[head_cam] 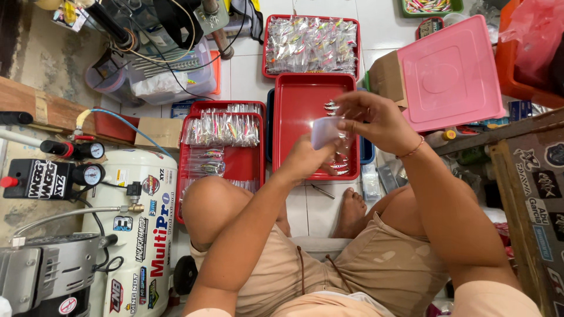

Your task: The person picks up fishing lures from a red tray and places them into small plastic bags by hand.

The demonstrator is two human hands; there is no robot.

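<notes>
Beige shorts and bare knees are filling the near foreground. A white compressor tank, covered in coloured stickers, is standing at the left. The left hand and right hand are meeting over a red tray on the white tiled floor, fingers pinching together on a small clear plastic packet. Trays of packaged lures are crowding the floor ahead; a pink square lid is lying to the right

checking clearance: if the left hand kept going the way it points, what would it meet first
The left hand points up and right, already pinching the small clear packet; just past it is the right hand. Depth is hard to judge.
</notes>
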